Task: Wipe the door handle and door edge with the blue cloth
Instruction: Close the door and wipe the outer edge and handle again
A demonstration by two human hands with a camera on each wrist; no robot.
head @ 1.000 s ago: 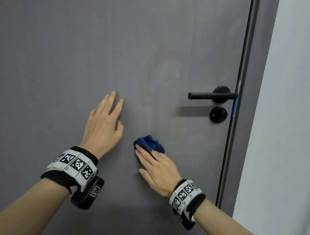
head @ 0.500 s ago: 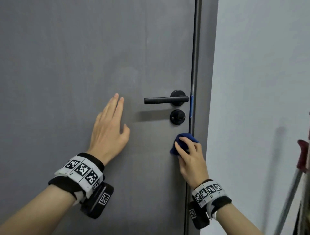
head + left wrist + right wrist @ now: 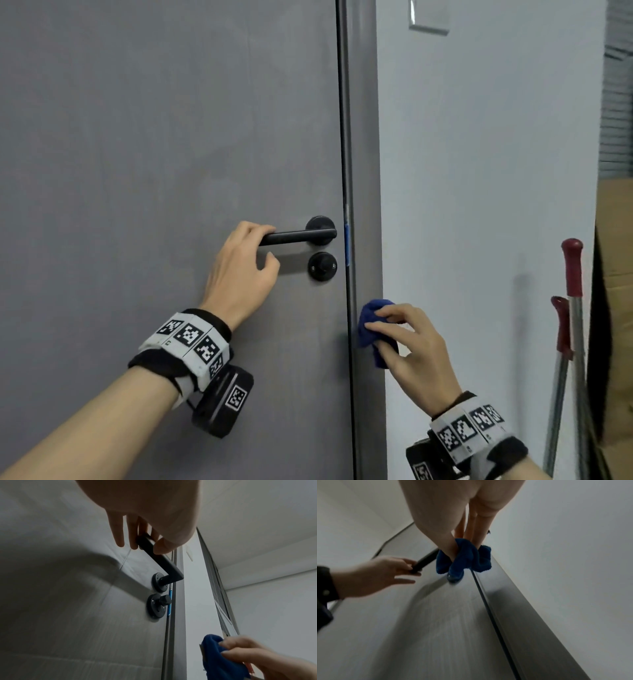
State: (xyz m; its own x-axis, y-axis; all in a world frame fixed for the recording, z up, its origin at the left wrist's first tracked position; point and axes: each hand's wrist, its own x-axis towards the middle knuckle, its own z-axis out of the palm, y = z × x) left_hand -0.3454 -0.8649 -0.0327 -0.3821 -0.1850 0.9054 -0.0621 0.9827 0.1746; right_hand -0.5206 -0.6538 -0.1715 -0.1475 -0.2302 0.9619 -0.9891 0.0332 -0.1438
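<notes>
Now my left hand [image 3: 239,270] curls around the end of the door handle [image 3: 298,236], and my right hand [image 3: 411,339] pinches the blue cloth [image 3: 371,322] beside the door edge [image 3: 346,137], so I should press it firmly.

Black lever door handle [image 3: 297,237] level; bunched blue cloth [image 3: 371,325] seemingly touching door edge [image 3: 346,137].

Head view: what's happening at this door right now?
A person is cleaning a grey door. The left hand grips the free end of the black handle, fingers curled over it. The right hand holds a bunched blue cloth below the handle, near the dark door edge; whether it touches the edge cannot be told. The door looks closed.
</notes>
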